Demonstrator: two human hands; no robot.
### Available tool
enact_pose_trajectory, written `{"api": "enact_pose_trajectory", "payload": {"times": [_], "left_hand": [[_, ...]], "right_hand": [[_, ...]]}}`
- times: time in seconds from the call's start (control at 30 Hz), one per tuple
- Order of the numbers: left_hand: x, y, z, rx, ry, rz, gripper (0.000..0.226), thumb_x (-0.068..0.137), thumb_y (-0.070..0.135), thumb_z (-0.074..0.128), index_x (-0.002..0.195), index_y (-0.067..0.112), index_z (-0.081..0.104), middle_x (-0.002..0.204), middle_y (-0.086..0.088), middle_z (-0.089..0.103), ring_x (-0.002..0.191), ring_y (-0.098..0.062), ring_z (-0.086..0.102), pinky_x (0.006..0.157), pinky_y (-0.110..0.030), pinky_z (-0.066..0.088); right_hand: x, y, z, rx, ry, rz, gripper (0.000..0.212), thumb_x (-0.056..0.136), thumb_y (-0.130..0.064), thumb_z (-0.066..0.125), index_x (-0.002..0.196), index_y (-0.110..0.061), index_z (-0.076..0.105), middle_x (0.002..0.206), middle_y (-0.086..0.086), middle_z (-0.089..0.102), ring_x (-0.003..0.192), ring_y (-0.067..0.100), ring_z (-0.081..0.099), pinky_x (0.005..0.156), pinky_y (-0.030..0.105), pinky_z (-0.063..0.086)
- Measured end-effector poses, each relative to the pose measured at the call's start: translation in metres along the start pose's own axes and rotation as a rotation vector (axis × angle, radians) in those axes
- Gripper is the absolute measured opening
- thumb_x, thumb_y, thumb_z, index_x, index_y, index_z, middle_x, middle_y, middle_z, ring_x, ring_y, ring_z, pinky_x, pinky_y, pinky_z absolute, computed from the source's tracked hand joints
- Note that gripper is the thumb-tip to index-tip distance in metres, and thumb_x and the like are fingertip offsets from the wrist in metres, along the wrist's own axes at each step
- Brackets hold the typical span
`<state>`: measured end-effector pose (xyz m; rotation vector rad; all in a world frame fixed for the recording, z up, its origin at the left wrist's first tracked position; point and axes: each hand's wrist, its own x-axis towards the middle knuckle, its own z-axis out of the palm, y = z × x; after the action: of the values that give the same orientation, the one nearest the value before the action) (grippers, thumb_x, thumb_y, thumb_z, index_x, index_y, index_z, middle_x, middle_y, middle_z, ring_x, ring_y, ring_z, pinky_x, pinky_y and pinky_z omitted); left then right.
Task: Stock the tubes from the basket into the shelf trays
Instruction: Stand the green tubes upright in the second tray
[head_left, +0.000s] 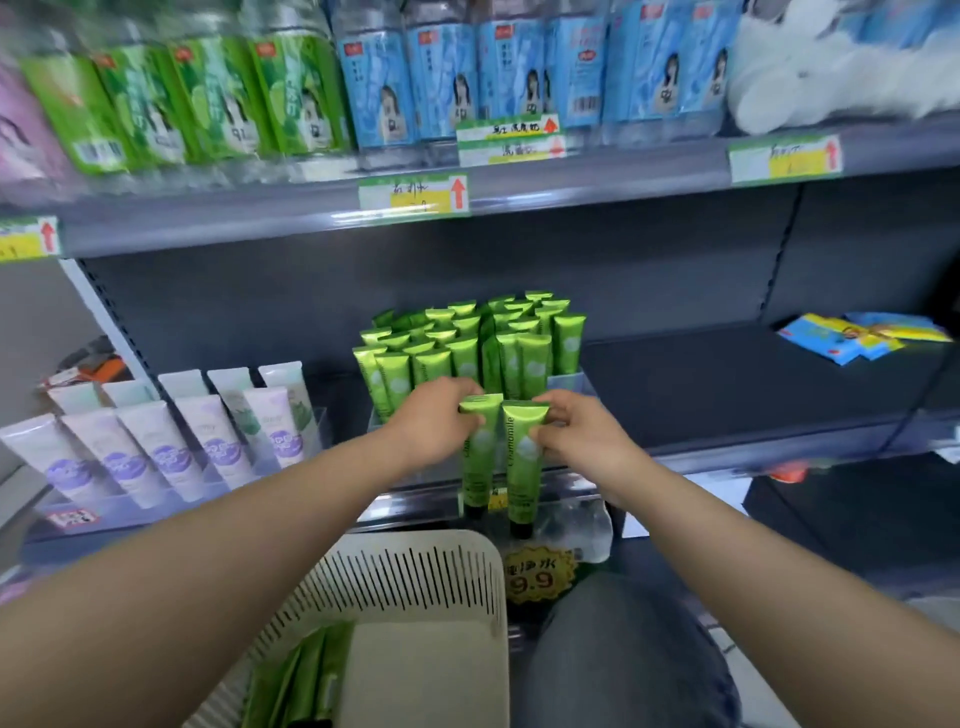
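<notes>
Two green tubes hang upright, caps down, in front of the shelf edge. My left hand (434, 423) pinches the crimped top of the left green tube (477, 467). My right hand (584, 434) pinches the top of the right green tube (523, 467), which reads "Chamomile". Behind them a clear shelf tray (571, 383) holds several rows of matching green tubes (457, 348) standing upright. Below, the cream slotted basket (415, 577) sits near my knee, with more green tubes (298, 675) lying in its left corner.
A second clear tray of white and lilac tubes (171, 441) stands to the left. Blue-yellow packets (865, 335) lie at the far right of the dark shelf. Green and blue packs fill the upper shelf (363, 88). A yellow 9.9 price sign (537, 577) sits below.
</notes>
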<state>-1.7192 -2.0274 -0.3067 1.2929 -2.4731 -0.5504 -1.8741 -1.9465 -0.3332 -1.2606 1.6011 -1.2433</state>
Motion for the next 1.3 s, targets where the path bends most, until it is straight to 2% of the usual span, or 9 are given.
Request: {"api": "enact_pose_trajectory", "payload": {"times": [0.1,0.23,0.3,0.4,0.63,0.73,0.9,1.07,1.3], "left_hand": [[0.016,0.023,-0.004,0.004,0.021,0.048,0.032,0.092,0.018,0.056,0.123,0.012,0.054,0.119,-0.017,0.062,0.069,-0.02,0.059,0.057,-0.021,0.035],[0.039,0.047,-0.006,0.053,0.061,0.096,0.035,0.095,0.019,0.051,0.129,0.014,0.048,0.106,-0.013,0.062,0.066,-0.02,0.055,0.055,-0.024,0.034],[0.051,0.057,-0.005,0.07,0.072,0.112,0.037,0.096,0.019,0.049,0.132,0.014,0.046,0.115,-0.013,0.06,0.075,-0.02,0.058,0.06,-0.023,0.036],[0.068,0.069,-0.002,0.074,0.092,0.133,0.038,0.096,0.016,0.047,0.134,0.011,0.045,0.13,-0.013,0.054,0.104,-0.025,0.057,0.075,-0.021,0.039],[0.107,0.084,-0.003,0.031,0.186,0.138,0.026,0.094,0.012,0.048,0.12,0.009,0.053,0.112,-0.018,0.06,0.098,-0.034,0.058,0.074,-0.026,0.04],[0.12,0.084,-0.004,0.003,0.212,0.142,0.019,0.092,0.011,0.05,0.109,0.009,0.057,0.107,-0.015,0.062,0.095,-0.031,0.058,0.071,-0.026,0.038],[0.139,0.082,0.001,-0.046,0.232,0.125,0.015,0.09,0.011,0.052,0.103,0.011,0.059,0.101,-0.012,0.064,0.092,-0.031,0.058,0.068,-0.027,0.038],[0.155,0.08,0.011,-0.054,0.229,0.125,0.016,0.09,0.012,0.053,0.103,0.014,0.06,0.1,-0.01,0.064,0.092,-0.029,0.058,0.069,-0.026,0.037],[0.171,0.07,0.028,-0.013,0.216,0.132,0.023,0.091,0.014,0.053,0.112,0.015,0.058,0.109,-0.01,0.063,0.094,-0.025,0.056,0.069,-0.024,0.032]], "right_hand": [[0.006,-0.011,-0.022,-0.013,0.028,-0.032,0.031,0.088,0.006,0.053,0.118,-0.001,0.056,0.101,0.015,0.064,0.091,0.025,0.058,0.092,0.046,0.048],[0.02,-0.023,-0.05,-0.027,0.074,-0.089,0.033,0.086,0.009,0.052,0.117,-0.001,0.056,0.109,0.023,0.064,0.096,0.03,0.061,0.093,0.047,0.049],[0.028,-0.025,-0.062,-0.017,0.089,-0.11,0.032,0.086,0.009,0.052,0.116,-0.001,0.057,0.104,0.018,0.066,0.094,0.03,0.061,0.091,0.045,0.049],[0.039,-0.028,-0.076,0.012,0.106,-0.14,0.027,0.086,0.01,0.051,0.108,-0.005,0.057,0.094,0.011,0.065,0.087,0.022,0.059,0.09,0.044,0.049],[0.073,-0.027,-0.098,-0.002,0.146,-0.208,0.03,0.085,0.01,0.051,0.091,-0.019,0.057,0.084,-0.001,0.064,0.089,0.017,0.06,0.088,0.038,0.05],[0.086,-0.025,-0.1,-0.002,0.153,-0.224,0.032,0.086,0.008,0.052,0.087,-0.024,0.056,0.085,0.0,0.064,0.089,0.017,0.061,0.088,0.037,0.05],[0.102,-0.019,-0.105,-0.042,0.18,-0.26,0.034,0.086,0.005,0.054,0.083,-0.029,0.055,0.087,0.001,0.064,0.086,0.016,0.06,0.082,0.031,0.048],[0.116,-0.01,-0.108,-0.049,0.191,-0.27,0.033,0.088,0.004,0.053,0.085,-0.028,0.054,0.091,0.005,0.063,0.085,0.017,0.06,0.075,0.025,0.046],[0.132,0.011,-0.103,-0.06,0.169,-0.215,0.033,0.088,0.005,0.052,0.085,-0.028,0.055,0.089,0.003,0.062,0.084,0.017,0.059,0.075,0.024,0.046]]}}
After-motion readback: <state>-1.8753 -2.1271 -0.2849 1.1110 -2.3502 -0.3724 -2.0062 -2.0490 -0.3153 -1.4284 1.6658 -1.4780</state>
